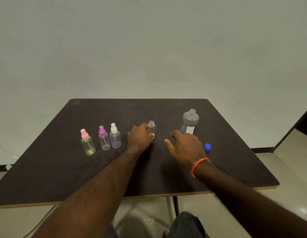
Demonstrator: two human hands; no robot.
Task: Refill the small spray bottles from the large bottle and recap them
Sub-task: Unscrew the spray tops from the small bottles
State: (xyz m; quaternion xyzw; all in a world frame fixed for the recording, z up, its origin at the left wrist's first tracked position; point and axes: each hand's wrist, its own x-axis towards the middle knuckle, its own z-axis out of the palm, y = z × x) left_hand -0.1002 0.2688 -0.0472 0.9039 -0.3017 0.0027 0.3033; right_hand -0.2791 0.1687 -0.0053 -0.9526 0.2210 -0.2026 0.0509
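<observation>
My left hand (140, 136) is wrapped around a small clear bottle (152, 127) that stands uncapped on the dark table (63, 177). My right hand (185, 146) hovers with spread fingers just right of it, in front of the large bottle (190, 121), which is open and holds bluish liquid. The large bottle's blue cap (207, 147) lies on the table to the right of my right hand. Three capped spray bottles stand in a row at the left: pink-topped (87, 143), purple-topped (103, 139) and white-topped (115, 136).
A pale wall rises behind the table. The table's front edge runs below my forearms, with a table leg (176, 206) and the floor under it. A dark piece of furniture (302, 121) stands at the far right.
</observation>
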